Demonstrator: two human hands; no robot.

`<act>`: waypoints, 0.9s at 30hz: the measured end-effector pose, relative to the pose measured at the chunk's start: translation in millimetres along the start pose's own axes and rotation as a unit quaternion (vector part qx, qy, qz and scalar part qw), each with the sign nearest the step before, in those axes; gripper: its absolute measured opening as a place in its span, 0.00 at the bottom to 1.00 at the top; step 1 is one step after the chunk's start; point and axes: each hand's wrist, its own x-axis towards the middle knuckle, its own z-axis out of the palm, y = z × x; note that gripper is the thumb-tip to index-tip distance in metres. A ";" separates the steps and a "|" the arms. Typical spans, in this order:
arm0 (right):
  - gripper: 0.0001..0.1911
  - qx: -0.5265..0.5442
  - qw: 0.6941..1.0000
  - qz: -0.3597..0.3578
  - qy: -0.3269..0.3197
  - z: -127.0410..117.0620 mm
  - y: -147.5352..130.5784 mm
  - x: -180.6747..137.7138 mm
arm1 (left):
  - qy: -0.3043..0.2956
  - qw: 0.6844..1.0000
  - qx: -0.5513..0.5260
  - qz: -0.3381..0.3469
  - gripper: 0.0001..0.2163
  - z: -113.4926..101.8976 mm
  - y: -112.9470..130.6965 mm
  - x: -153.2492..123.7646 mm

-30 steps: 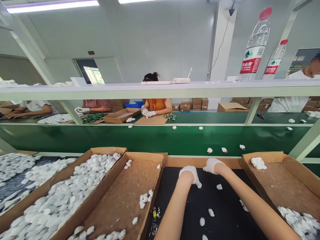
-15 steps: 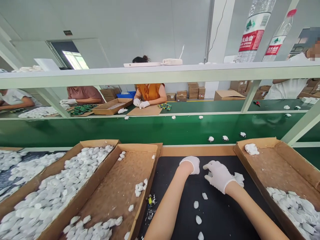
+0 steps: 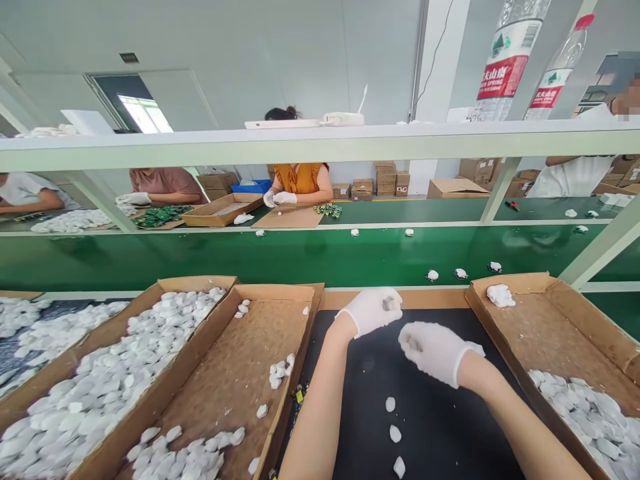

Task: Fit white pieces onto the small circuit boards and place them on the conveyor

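Both my hands wear white gloves and hover close together over the black mat (image 3: 425, 427). My left hand (image 3: 371, 312) is closed near the mat's far edge, its fingertips pinched together. To its right, my right hand (image 3: 433, 350) has curled fingers, with the tips turned toward the left hand. Whatever either hand holds is hidden or too small to make out. Below them, small white pieces (image 3: 395, 434) lie in a row. A crumpled white thing (image 3: 476, 348) shows partly behind my right wrist.
Cardboard trays with white pieces stand left (image 3: 260, 347) and right (image 3: 545, 333). Behind runs a green conveyor belt (image 3: 320, 257) carrying small white-topped items (image 3: 461, 273). A shelf (image 3: 320, 143) with water bottles (image 3: 505, 73) crosses above. Co-workers sit beyond; one wears an orange top (image 3: 297, 179).
My left hand has turned and shifted slightly left and up; my right hand's fingers have curled in. The farthest white piece in the row is gone from the mat. Belt items moved right.
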 end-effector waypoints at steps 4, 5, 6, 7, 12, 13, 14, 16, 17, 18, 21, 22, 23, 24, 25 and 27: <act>0.08 0.173 0.954 -0.015 0.243 -43.6 -14.2 -7.7 | 0.101 0.980 -0.161 0.056 0.12 -11.5 21.3 -18.8; 0.09 0.220 0.928 -0.025 0.299 -48.3 -19.3 -8.5 | 0.118 0.970 -0.205 0.065 0.12 -13.6 26.9 -23.1; 0.10 0.253 0.902 -0.037 0.348 -50.5 -24.4 -8.8 | 0.129 0.960 -0.239 0.069 0.12 -15.4 32.2 -26.9; 0.11 0.273 0.879 -0.052 0.387 -50.6 -29.1 -8.7 | 0.137 0.954 -0.258 0.068 0.12 -16.9 36.8 -30.1; 0.14 0.254 0.855 -0.126 0.434 -39.0 -39.0 -3.9 | 0.249 0.926 -0.279 0.049 0.10 -18.5 47.5 -33.9; 0.14 0.260 0.852 -0.130 0.436 -36.7 -38.1 -2.0 | 0.271 0.921 -0.275 0.049 0.09 -17.6 47.8 -32.5; 0.14 0.272 0.846 -0.133 0.439 -34.7 -36.6 0.3 | 0.286 0.919 -0.268 0.052 0.09 -16.3 47.8 -31.0; 0.13 0.306 0.828 -0.143 0.448 -31.9 -32.5 4.8 | 0.296 0.918 -0.255 0.063 0.11 -13.8 48.0 -28.6; 0.12 0.323 0.819 -0.150 0.450 -31.2 -30.6 6.5 | 0.292 0.918 -0.257 0.072 0.12 -12.9 48.4 -28.3; 0.12 0.337 0.812 -0.155 0.450 -31.1 -29.1 7.4 | 0.282 0.917 -0.268 0.083 0.14 -12.6 49.1 -28.7; 0.12 0.347 0.807 -0.155 0.453 -33.6 -28.7 3.7 | 0.209 0.907 -0.345 0.121 0.16 -15.1 53.0 -33.6; 0.13 0.342 0.809 -0.155 0.452 -35.1 -30.0 0.5 | 0.183 0.901 -0.371 0.131 0.16 -16.6 55.1 -35.9; 0.14 0.334 0.812 -0.158 0.452 -36.7 -31.7 -3.1 | 0.166 0.896 -0.389 0.136 0.15 -18.2 57.4 -38.2; 0.14 0.324 0.815 -0.162 0.452 -38.2 -33.7 -6.7 | 0.161 0.894 -0.396 0.134 0.14 -19.5 59.9 -40.3; 0.15 0.312 0.819 -0.165 0.452 -39.6 -35.6 -10.1 | 0.166 0.895 -0.393 0.130 0.12 -20.4 62.5 -42.1; 0.15 0.274 0.828 -0.160 0.462 -42.0 -38.5 -15.0 | 0.186 0.902 -0.370 0.119 0.10 -20.8 67.1 -44.5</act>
